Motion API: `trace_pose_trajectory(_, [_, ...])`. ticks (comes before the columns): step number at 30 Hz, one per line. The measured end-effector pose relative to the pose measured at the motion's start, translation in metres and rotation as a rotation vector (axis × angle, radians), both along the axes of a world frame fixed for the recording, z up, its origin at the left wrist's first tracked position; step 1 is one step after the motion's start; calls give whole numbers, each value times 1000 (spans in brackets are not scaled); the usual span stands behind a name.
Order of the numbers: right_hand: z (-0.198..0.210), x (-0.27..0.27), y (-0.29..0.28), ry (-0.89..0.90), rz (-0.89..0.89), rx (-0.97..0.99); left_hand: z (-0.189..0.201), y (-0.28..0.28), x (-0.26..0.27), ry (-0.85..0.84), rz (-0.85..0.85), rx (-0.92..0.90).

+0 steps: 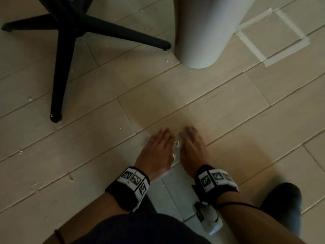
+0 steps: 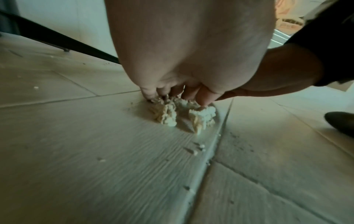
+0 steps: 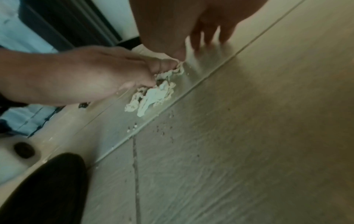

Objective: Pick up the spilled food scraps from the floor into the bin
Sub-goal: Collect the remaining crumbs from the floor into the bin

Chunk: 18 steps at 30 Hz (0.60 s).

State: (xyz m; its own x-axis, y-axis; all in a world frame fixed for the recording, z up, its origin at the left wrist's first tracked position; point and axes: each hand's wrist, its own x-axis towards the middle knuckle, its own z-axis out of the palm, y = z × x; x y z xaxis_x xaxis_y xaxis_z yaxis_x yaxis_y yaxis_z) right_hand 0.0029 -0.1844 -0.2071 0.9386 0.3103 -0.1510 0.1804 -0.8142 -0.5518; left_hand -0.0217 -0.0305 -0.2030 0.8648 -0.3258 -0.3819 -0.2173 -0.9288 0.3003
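Note:
A pale, stringy heap of food scraps (image 1: 175,147) lies on the light plank floor between my two hands. My left hand (image 1: 159,147) lies palm down at the heap's left side; in the left wrist view its fingertips (image 2: 153,94) touch the scraps (image 2: 182,115). My right hand (image 1: 192,147) lies flat at the heap's right side, fingers (image 3: 206,37) spread and straight on the floor. The right wrist view shows the left hand (image 3: 86,72) pressed against the scraps (image 3: 153,95). Neither hand holds anything lifted. The grey round bin (image 1: 207,32) stands on the floor farther ahead.
A black chair base (image 1: 70,32) with splayed legs stands ahead to the left, with small crumbs (image 1: 167,59) scattered around it and more crumbs (image 1: 71,178) near my left. Tape marks (image 1: 274,41) lie right of the bin. My dark shoe (image 1: 281,199) is at lower right.

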Motion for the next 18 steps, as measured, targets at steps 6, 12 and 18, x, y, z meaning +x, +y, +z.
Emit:
trace_pose_trajectory(6, [13, 13, -7, -92, -66, 118, 21, 19, 15, -126, 208, -166])
trace_pose_trajectory(12, [23, 41, 4, 88, -81, -141, 25, 11, 57, -78, 109, -44])
trace_pose_trajectory(18, [22, 19, 11, 112, 40, -162, 17, 10, 34, -70, -76, 32])
